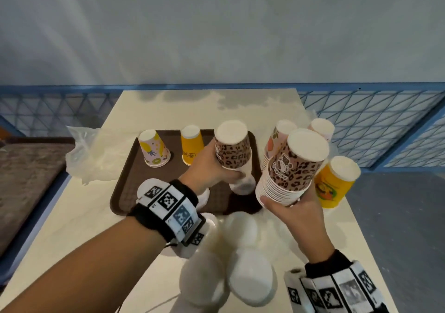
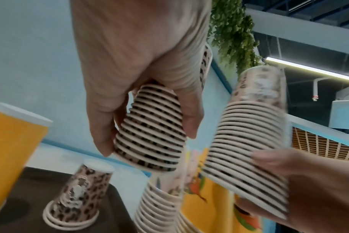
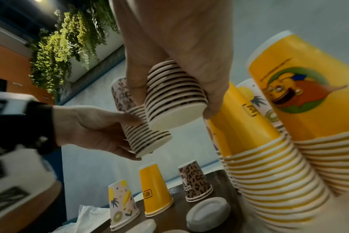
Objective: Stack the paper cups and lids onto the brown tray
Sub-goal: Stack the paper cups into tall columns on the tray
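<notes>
Head view, centre of the frame: the left hand [image 1: 207, 168] holds a short stack of leopard-print cups [image 1: 233, 150], upside down, above the brown tray [image 1: 125, 192]. Its fingers are curled round the rims at the lower end of the stack. Just to the right, the right hand [image 1: 292, 212] grips a taller leopard-print stack [image 1: 292, 168], also upside down and tilted, with the fingers wrapped round its lowest rims — the two stacks sit close together without clearly touching.

On the tray, toward its far edge, stand an inverted fruit-print cup [image 1: 154, 151] and an inverted yellow cup [image 1: 192, 145]. The right wrist view shows a small leopard-print stack of cups [image 3: 197, 183] standing beside them on the tray, and a white lid [image 3: 208, 212] lying nearer the camera.

At the right of the head view, off the tray on the pale counter [image 1: 72, 216], stand more inverted stacks — a yellow cartoon-print stack [image 1: 336, 182], a peach-print stack [image 1: 277, 139] and another behind them [image 1: 321, 128]. White lids [image 1: 243, 274] lie heaped at the lower centre of the frame, on the counter's near edge. Crumpled clear plastic wrap [image 1: 89, 153] lies at the tray's left side.
</notes>
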`<state>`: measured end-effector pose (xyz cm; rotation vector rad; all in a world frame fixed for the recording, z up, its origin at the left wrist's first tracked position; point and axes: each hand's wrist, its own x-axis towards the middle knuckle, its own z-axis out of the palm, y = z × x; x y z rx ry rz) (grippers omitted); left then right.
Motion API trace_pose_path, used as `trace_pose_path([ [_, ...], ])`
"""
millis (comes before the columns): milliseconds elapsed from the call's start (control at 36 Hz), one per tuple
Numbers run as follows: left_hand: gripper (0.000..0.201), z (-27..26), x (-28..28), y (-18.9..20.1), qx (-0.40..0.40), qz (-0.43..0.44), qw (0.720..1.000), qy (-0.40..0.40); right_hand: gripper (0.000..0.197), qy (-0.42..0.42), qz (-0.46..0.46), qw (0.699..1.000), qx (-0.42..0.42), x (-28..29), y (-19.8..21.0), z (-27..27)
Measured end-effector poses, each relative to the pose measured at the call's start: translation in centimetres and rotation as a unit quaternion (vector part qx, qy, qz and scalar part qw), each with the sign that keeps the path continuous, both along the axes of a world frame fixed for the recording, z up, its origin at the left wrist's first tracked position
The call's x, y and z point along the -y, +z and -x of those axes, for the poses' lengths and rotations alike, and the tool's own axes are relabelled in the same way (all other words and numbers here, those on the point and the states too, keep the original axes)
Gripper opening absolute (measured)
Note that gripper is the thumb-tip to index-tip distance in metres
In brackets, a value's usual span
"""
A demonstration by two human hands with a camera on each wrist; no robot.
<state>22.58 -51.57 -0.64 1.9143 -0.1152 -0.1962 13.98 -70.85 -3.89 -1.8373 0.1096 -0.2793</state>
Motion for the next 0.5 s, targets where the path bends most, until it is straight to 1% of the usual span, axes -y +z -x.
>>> trace_pose_path([
  [56, 0.079, -2.4, -0.8, -0.3, 0.007, -0.011, 1.000, 0.017, 0.077, -0.001, -0.012, 1.000, -0.014, -0.9, -0.3, -0.2],
  [111, 0.081, -4.6, -1.0, -0.9, 0.013, -0.029, 0.999, 0.030, 0.079, 0.000, -0.004, 1.000, -0.020, -1.8, -0.5, -0.2],
  [194, 0.084, -7.3, -0.7, -2.0, 0.012, -0.061, 0.997, 0.045, 0.074, -0.010, -0.002, 0.999, -0.038, -2.6, -0.5, -0.2],
  [361, 0.076, -11.2, 0.2, -3.8, 0.006, -0.063, 0.996, 0.058, 0.068, -0.046, 0.001, 0.994, -0.097, -2.6, -0.8, -0.3],
  [417, 0.075, -12.3, 0.5, -4.4, -0.003, -0.061, 0.997, 0.053, 0.063, -0.058, 0.007, 0.992, -0.113, -2.3, -0.7, -0.4],
  [500, 0.073, -13.8, 1.0, -5.3, -0.020, -0.067, 0.996, 0.046, 0.062, -0.068, 0.018, 0.991, -0.116, -1.9, -0.4, -0.5],
])
